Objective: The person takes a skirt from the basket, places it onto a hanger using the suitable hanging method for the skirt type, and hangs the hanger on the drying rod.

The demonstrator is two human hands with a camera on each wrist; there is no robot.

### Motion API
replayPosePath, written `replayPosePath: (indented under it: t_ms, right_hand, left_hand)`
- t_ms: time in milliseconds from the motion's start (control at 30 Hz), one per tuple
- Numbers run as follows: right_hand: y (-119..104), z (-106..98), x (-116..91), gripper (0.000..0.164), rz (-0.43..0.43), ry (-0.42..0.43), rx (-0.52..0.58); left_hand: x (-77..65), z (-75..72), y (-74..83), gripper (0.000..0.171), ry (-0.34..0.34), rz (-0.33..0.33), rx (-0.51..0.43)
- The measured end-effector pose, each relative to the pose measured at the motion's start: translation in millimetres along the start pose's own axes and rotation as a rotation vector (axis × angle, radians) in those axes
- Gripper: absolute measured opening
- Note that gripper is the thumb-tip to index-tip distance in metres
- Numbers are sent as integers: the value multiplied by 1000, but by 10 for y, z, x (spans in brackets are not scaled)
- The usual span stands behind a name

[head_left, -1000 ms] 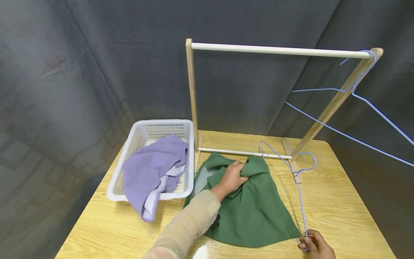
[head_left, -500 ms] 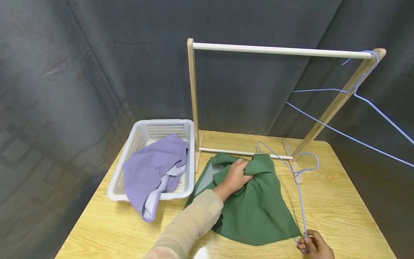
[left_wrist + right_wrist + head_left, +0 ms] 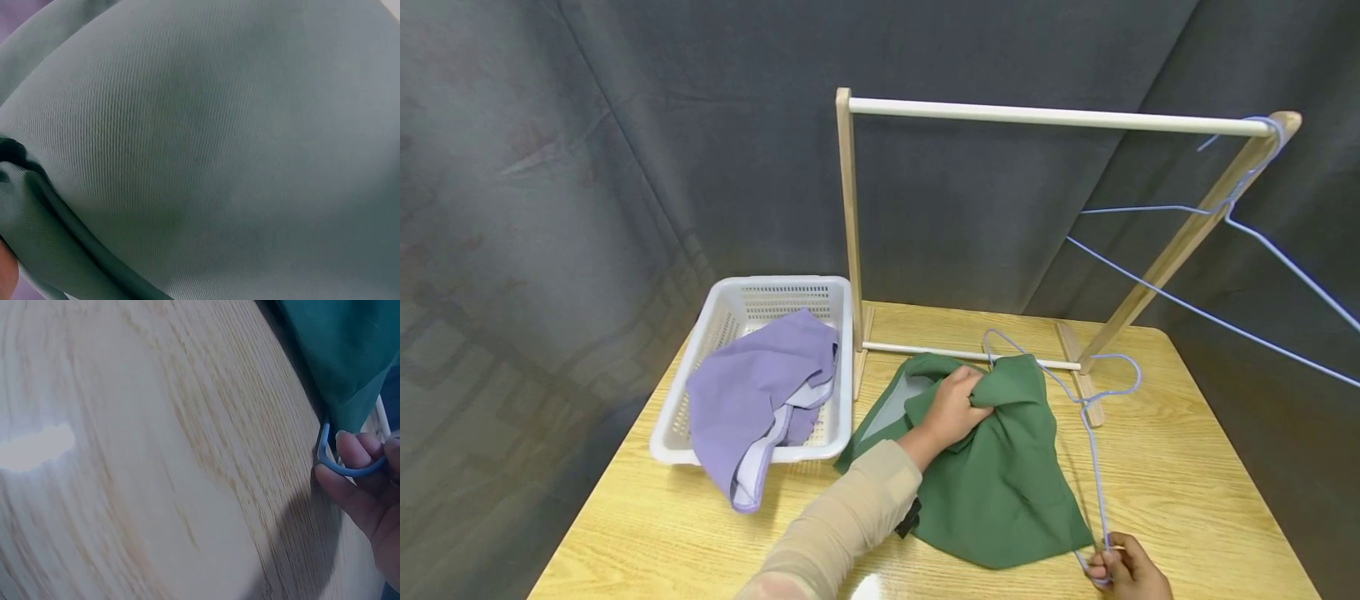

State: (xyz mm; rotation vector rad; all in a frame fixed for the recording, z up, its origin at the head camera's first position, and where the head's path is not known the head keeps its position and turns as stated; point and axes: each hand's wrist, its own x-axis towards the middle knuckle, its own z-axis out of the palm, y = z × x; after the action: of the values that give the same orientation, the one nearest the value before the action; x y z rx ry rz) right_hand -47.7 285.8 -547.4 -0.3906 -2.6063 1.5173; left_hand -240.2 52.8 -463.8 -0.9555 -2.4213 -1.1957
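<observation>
A green cloth garment (image 3: 1000,492) with a greyish inner side lies rumpled on the table. My left hand (image 3: 951,410) grips a bunched fold near its upper edge; ribbed grey-green fabric fills the left wrist view. A blue wire hanger (image 3: 1095,467) lies partly under the garment, its far end bent up behind the cloth and its hook pointing right. At the hanger's near corner, my right hand (image 3: 1131,568) pinches the wire. In the right wrist view, fingers (image 3: 353,451) curl round that rounded end, beside the garment's lower corner (image 3: 356,412).
A white perforated basket (image 3: 662,446) stands at left, with a purple garment (image 3: 752,383) hanging over its front rim. Behind is a wooden rack with a white rod (image 3: 1045,117); another blue hanger (image 3: 1262,237) hangs at its right end. Dark curtain backs the table (image 3: 1195,467).
My left hand has shifted slightly right, drawing the green garment along over the hanger. The hanger's far end has moved a little left. My right hand keeps hold of its corner, almost in place.
</observation>
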Motion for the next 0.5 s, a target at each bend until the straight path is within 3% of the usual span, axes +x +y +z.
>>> replayPosePath:
  t_ms: [167, 300, 367, 500]
  right_hand:
    - [-51, 1, -9, 20, 10, -18, 18]
    - [-49, -6, -20, 77, -32, -27, 97]
    - [-40, -2, -19, 96, -52, -24, 123]
    - [-22, 8, -16, 89, -65, -21, 181]
  left_hand:
    - [-2, 18, -11, 23, -7, -16, 1]
    - [-13, 24, -20, 23, -26, -42, 10]
    - [-13, 30, -29, 24, -27, -46, 32]
    - [-16, 44, -45, 24, -30, -47, 60]
